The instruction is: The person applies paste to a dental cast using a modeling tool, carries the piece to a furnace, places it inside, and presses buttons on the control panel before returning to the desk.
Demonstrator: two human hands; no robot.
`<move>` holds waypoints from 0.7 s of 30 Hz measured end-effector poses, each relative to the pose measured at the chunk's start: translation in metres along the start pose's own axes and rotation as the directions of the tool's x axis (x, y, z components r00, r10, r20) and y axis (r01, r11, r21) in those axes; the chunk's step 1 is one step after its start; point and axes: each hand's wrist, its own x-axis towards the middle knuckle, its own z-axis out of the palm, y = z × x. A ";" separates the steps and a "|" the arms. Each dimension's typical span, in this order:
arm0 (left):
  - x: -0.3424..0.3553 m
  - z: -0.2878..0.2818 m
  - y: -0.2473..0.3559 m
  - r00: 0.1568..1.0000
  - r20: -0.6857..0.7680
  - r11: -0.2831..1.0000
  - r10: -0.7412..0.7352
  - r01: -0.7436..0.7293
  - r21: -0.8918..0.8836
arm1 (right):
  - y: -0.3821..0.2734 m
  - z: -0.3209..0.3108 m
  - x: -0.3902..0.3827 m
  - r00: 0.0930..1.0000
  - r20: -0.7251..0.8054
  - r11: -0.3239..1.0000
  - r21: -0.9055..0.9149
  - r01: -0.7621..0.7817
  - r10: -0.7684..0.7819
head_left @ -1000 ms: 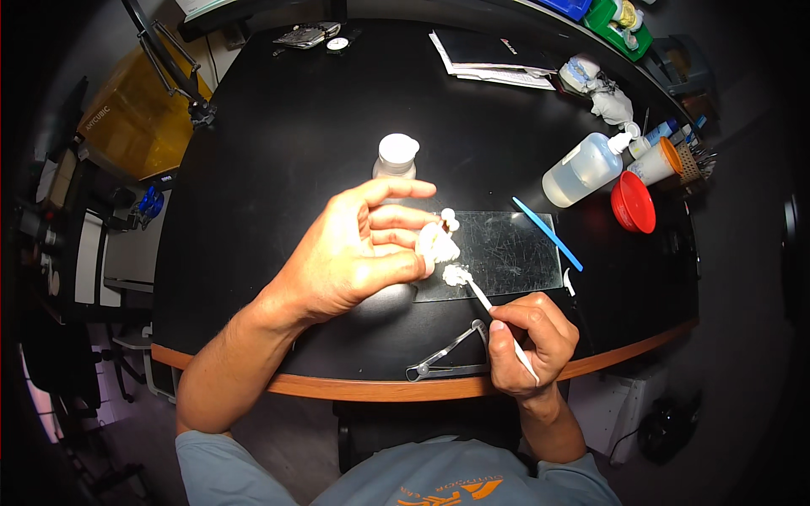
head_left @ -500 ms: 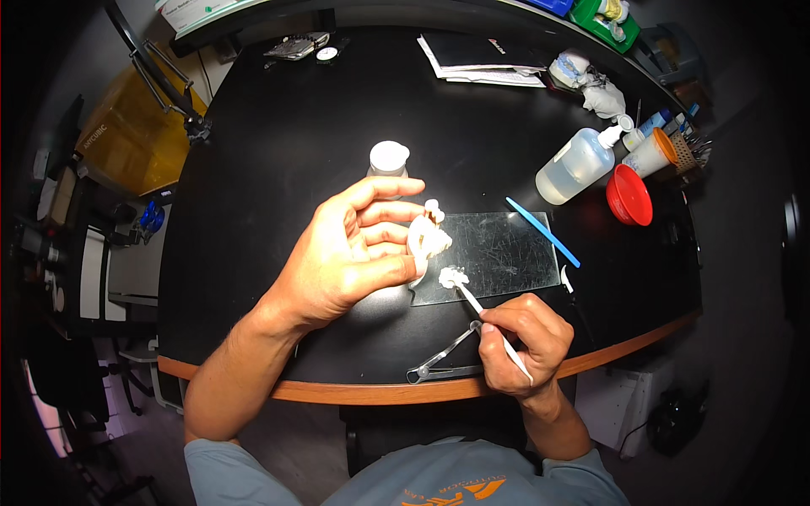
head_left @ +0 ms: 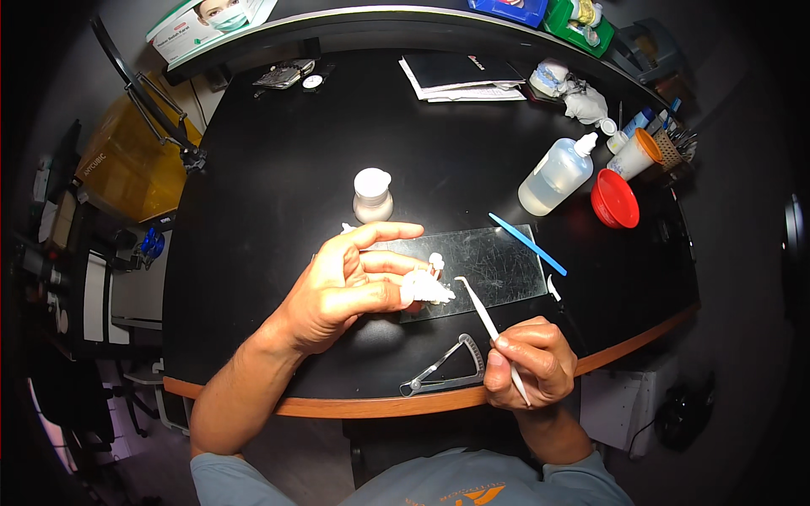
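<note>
Right hand [head_left: 533,361] clasps a slim white tool [head_left: 483,314], whose bent tip hovers over the glass plate [head_left: 506,261], just beside a white toothed piece [head_left: 429,288]. Left hand [head_left: 331,287] pinches that piece (forefinger stretched free) above the plate's left part. A caliper [head_left: 447,384] lies nearby on the dark surface [head_left: 278,160].

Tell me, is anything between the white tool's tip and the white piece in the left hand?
Nothing visible is. An open gap over the glass plate parts the tip of the white tool, in the right hand, from the white piece in the left hand.
</note>
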 end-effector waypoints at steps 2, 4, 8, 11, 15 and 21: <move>-0.002 -0.003 0.000 1.000 0.017 1.000 -0.007 0.007 -0.015 | -0.001 0.004 0.001 1.000 0.023 1.000 0.003 0.018 -0.018; -0.003 -0.004 0.000 1.000 0.023 1.000 -0.008 0.008 -0.009 | -0.002 0.006 0.001 1.000 -0.002 1.000 0.026 0.010 -0.009; -0.003 -0.004 0.000 1.000 0.027 1.000 -0.004 0.003 0.015 | -0.001 0.007 0.001 1.000 0.009 0.999 0.035 0.020 -0.020; -0.002 -0.002 0.000 1.000 0.023 1.000 0.000 -0.001 0.020 | 0.000 0.007 0.001 1.000 0.008 0.999 0.035 0.025 -0.025; -0.003 -0.002 0.000 1.000 0.027 1.000 0.000 -0.001 0.015 | 0.000 0.007 0.001 0.999 0.009 0.999 0.032 0.032 -0.032; -0.003 -0.001 0.000 1.000 0.026 1.000 0.003 -0.004 0.011 | -0.001 0.006 0.002 0.998 0.049 0.999 0.027 0.029 -0.031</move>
